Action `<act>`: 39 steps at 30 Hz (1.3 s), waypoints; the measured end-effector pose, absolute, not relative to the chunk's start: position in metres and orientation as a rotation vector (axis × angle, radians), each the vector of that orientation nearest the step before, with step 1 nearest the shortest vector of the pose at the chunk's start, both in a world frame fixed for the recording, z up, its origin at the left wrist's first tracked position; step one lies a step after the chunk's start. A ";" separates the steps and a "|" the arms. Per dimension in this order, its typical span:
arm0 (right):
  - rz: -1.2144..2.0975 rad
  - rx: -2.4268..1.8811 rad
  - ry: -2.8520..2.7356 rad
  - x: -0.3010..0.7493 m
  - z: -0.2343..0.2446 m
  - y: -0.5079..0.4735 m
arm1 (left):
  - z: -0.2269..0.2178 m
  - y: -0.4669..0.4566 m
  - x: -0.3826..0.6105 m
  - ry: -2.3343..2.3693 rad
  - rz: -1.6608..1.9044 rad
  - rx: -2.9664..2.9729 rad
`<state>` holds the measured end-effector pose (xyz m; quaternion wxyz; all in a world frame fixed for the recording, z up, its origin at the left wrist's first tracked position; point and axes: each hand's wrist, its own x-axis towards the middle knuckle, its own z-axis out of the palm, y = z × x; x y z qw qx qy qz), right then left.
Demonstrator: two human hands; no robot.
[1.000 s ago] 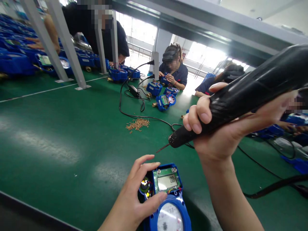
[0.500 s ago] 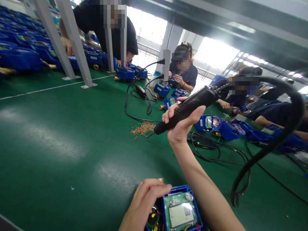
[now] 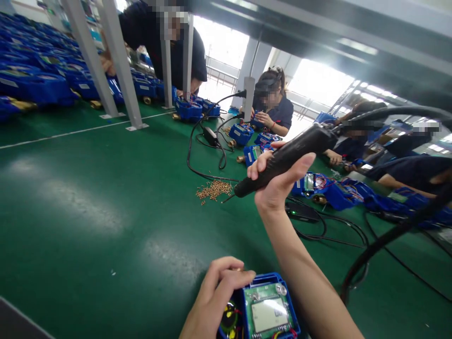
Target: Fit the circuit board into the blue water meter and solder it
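My right hand (image 3: 278, 181) is wrapped round a black electric screwdriver (image 3: 286, 157), whose thin bit slants down to the left. The bit's tip is beside a heap of small brass-coloured screws (image 3: 214, 189) on the green table. Near the bottom edge, my left hand (image 3: 217, 294) grips the left side of a blue meter housing (image 3: 289, 301), thumb on its rim. Inside the open housing lie a green circuit board (image 3: 249, 301) with a pale display (image 3: 270, 314), and red and yellow wires. The housing's lower part is cut off by the picture's edge.
Several blue housings (image 3: 242, 134) with brass fittings stand across the table (image 3: 106, 188). Black cables and a power adapter (image 3: 302, 211) lie at the right. Grey posts (image 3: 122, 70) rise at the left. Other people (image 3: 278, 106) work at the far side and right.
The screwdriver in my right hand has shifted slightly right, its bit now a little clear of the screw heap. My left hand stays on the meter housing. The whole view has shifted a little.
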<state>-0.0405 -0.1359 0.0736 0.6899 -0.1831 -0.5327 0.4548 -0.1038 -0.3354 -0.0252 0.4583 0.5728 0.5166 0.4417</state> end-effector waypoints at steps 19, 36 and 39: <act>0.957 -0.414 -1.276 0.023 0.167 -0.258 | -0.005 -0.340 -0.106 1.231 1.132 1.475; 1.008 -0.393 -1.374 0.022 0.167 -0.264 | -0.003 -0.342 -0.108 1.199 1.109 1.470; 1.020 -0.398 -1.396 0.019 0.169 -0.264 | -0.003 -0.341 -0.108 1.191 1.112 1.475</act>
